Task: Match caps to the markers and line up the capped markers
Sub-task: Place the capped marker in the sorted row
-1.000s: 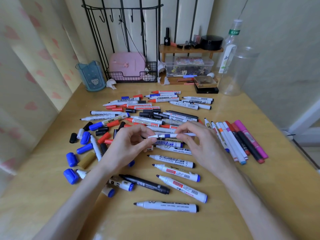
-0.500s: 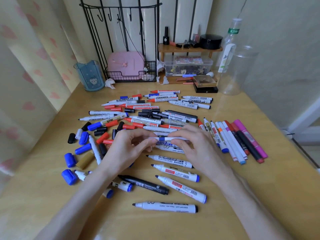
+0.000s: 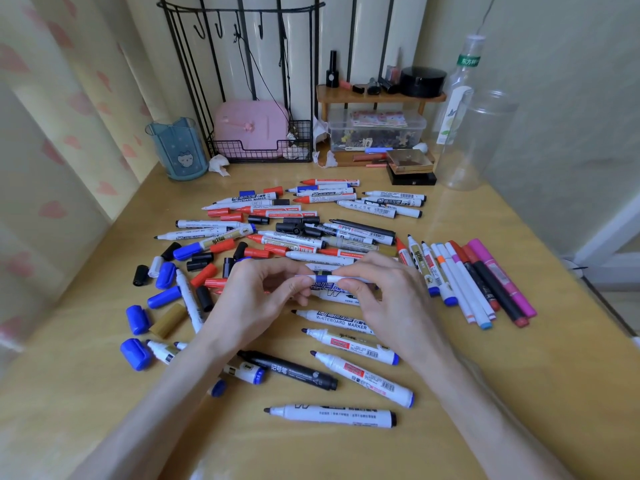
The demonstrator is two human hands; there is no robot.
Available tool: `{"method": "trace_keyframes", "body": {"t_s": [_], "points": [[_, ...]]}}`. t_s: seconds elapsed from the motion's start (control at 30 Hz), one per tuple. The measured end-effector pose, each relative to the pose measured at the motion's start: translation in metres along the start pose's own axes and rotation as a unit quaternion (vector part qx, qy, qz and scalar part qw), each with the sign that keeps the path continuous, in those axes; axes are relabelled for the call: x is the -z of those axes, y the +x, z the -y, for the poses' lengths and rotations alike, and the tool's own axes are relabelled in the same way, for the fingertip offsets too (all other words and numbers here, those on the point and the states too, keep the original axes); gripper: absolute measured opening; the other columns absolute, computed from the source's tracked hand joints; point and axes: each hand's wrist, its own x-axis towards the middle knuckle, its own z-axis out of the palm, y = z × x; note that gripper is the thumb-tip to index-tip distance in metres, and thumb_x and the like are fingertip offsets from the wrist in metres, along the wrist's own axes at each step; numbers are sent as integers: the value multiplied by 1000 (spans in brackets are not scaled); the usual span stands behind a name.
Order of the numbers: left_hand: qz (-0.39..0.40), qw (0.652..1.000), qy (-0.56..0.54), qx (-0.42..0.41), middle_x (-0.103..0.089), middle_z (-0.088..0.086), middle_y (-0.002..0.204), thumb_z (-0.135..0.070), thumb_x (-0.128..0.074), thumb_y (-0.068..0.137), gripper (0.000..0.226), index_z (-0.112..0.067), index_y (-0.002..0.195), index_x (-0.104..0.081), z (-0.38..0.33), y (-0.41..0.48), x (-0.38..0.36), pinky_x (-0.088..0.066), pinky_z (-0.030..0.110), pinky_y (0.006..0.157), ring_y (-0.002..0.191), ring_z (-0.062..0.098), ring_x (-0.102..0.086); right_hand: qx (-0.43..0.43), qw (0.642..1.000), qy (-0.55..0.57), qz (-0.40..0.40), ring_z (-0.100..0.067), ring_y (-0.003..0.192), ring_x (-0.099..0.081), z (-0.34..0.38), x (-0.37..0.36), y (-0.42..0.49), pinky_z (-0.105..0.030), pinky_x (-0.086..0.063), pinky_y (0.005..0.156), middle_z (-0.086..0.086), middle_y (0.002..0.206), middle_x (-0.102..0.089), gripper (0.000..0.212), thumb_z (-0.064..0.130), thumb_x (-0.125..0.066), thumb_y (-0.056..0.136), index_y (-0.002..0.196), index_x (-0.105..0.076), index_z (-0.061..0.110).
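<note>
Over the table [image 3: 554, 393] centre, pinching a slim blue-banded marker [image 3: 327, 279] between curled fingers: left hand [image 3: 254, 299] at its nine o'clock end, right hand [image 3: 391, 296] at three o'clock.

Light wooden table [image 3: 491, 393], soft even daylight. Left: pale curtain [image 3: 52, 133] with pink hearts. Back: white vertical panels [image 3: 370, 36] behind black wire rack [image 3: 239, 151] with hooks; small wooden shelf [image 3: 381, 97] to its right. Right: plain pale-green wall [image 3: 571, 116], white frame [image 3: 606, 242] low down. Blue cup [image 3: 178, 148] at table's back-left corner.
</note>
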Motion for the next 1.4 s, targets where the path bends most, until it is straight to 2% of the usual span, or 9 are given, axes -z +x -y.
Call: {"method": "trace_keyframes", "body": {"t_s": [0.23, 0.57, 0.7, 0.8, 1.0, 1.1, 1.23, 1.33, 1.4], "points": [[-15, 1000, -14, 2, -76, 3, 77, -15, -70, 98, 8, -12, 95, -78, -4, 2, -2, -63, 31, 78, 73, 20, -75, -10, 1000, 7, -15, -8, 82, -65, 2, -1, 0, -34, -54, 72, 13, 93, -68, 13, 13, -73, 95, 102, -81, 21], [-21, 1000, -4, 0, -76, 0, 77, -14, -71, 97, 7, -15, 93, -78, -3, -1, -4, -60, 25, 74, 73, 17, -76, 1, 1000, -1, -27, -12, 79, -66, 1, -4, -2, -38, -54, 69, 8, 91, -69, 14, 12, -72, 94, 101, -81, 19], [-26, 1000, 2, -5, -76, 0, 76, -15, -71, 97, 8, -16, 94, -78, -2, -3, -4, -62, 31, 74, 74, 18, -76, 1, 1000, 3, -24, -11, 80, -67, 3, -5, -3, -39, -55, 70, 9, 92, -70, 15, 11, -73, 94, 102, -81, 20], [-23, 1000, 1, -13, -76, -1, 76, -20, -71, 97, 7, -18, 95, -78, -4, -2, -3, -63, 36, 77, 75, 19, -76, -26, 999, 42, 5, -9, 86, -67, 0, 0, 1, -37, -54, 77, 12, 95, -70, 15, 12, -72, 95, 104, -81, 20], [-10, 999, 0, -43, -78, -2, 82, -25, -73, 97, 10, -19, 105, -76, -8, 3, 3, -62, 39, 80, 80, 18, -77, -26, 997, 70, 5, -7, 97, -65, 1, 7, 9, -30, -53, 80, 13, 99, -68, 15, 13, -74, 94, 107, -80, 19], [-28, 996, 58, -63, -77, -7, 82, -28, -72, 97, 13, -22, 107, -77, -4, -1, 2, -61, 32, 77, 80, 13, -76, -11, 999, 52, 12, -10, 93, -65, -1, 5, 6, -33, -51, 79, 11, 99, -67, 14, 15, -74, 94, 107, -79, 20], [-67, 961, 224, -146, -77, -14, 94, -35, -69, 98, 21, -22, 111, -78, 3, -4, -1, -56, 24, 73, 79, 3, -69, 16, 999, -26, 22, -7, 94, -61, -2, 4, 3, -26, -40, 96, 16, 99, -64, 12, 25, -74, 94, 106, -78, 25], [-66, 962, 224, -142, -76, -13, 101, -37, -68, 98, 24, -22, 113, -78, 7, -1, 2, -56, 24, 74, 82, 2, -68, 25, 999, -32, 21, -4, 92, -61, 0, 4, 3, -9, -26, 102, 17, 97, -66, 12, 30, -75, 92, 104, -78, 27], [-71, 964, 217, -137, -75, -13, 99, -37, -69, 97, 23, -22, 113, -77, 8, -1, 4, -56, 23, 74, 81, 3, -67, 34, 999, -34, 21, 2, 89, -58, -1, 2, 3, -14, -31, 102, 20, 95, -66, 12, 34, -76, 91, 101, -78, 27]]}}
